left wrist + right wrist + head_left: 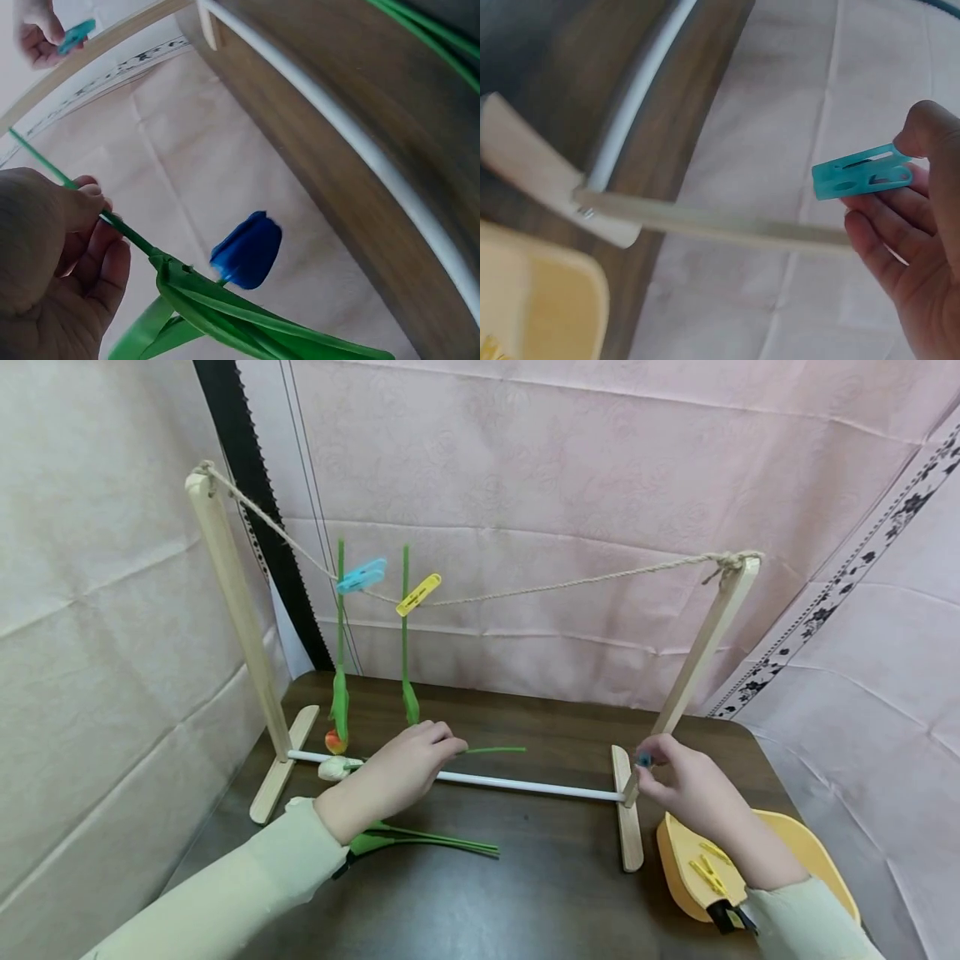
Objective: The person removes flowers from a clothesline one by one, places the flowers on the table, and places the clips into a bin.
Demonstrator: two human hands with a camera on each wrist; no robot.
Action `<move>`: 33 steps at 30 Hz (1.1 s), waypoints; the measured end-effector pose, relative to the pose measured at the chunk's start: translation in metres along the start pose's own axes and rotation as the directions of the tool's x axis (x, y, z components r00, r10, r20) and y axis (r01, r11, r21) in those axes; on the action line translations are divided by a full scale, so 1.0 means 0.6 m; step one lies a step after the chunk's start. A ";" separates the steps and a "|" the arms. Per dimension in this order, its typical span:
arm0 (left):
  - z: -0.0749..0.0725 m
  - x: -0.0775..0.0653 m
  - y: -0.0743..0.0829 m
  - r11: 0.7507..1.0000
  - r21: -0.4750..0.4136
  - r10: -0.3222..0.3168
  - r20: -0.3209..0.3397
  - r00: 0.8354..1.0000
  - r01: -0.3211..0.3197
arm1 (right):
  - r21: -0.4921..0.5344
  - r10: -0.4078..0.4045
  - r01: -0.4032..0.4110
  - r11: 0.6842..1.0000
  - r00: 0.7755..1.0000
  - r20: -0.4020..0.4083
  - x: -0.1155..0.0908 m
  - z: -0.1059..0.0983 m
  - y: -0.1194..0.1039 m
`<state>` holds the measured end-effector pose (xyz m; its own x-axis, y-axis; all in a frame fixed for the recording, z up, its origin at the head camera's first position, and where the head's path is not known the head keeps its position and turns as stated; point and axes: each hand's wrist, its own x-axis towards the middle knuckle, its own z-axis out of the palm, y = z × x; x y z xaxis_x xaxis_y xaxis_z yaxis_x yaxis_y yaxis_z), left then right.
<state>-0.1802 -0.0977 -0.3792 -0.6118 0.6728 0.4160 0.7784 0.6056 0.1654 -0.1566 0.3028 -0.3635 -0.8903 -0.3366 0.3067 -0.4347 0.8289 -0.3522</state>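
My left hand (401, 772) pinches the green stem (498, 749) of an artificial white tulip (337, 767), which lies roughly level above the table. My right hand (693, 785) pinches a teal clothespin (862, 172) near the right post. From the rope (525, 597) hang two tulips, heads down: an orange-red one (336, 742) under a blue clothespin (362, 575), another under a yellow clothespin (418, 595). The second one's bloom is hidden behind my left hand in the head view. A blue bloom (247, 251) shows beyond the held tulip's leaves (225, 311) in the left wrist view.
The rope runs between a left wooden post (238, 610) and a right one (697, 652), joined low by a white rod (532, 787). More green stems (442, 840) lie on the brown table (540, 885). At right stands a yellow tub (817, 860) with yellow clothespins (708, 875).
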 end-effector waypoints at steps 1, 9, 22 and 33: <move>0.004 -0.003 -0.001 1.000 0.015 0.002 0.012 1.000 -0.002 | -0.007 0.019 -0.019 1.000 1.000 0.005 -0.006 0.000 0.006; 0.029 -0.018 -0.008 0.994 0.106 0.004 0.113 0.994 -0.016 | -0.127 0.181 -0.168 0.978 0.978 0.101 -0.045 -0.009 0.053; 0.109 -0.059 -0.021 0.949 0.309 -0.036 0.307 0.951 -0.064 | -0.228 0.326 -0.265 0.937 0.898 0.295 -0.093 0.001 0.132; 0.146 -0.086 -0.024 0.942 0.332 -0.045 0.301 0.953 -0.060 | -0.224 0.313 -0.244 0.944 0.880 0.359 -0.111 0.018 0.151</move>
<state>-0.1719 -0.1041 -0.4814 -0.6600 0.7416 0.1198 0.7232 0.6704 -0.1659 -0.1379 0.3957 -0.4252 -0.9676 -0.1973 -0.1576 -0.1626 0.9644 -0.2087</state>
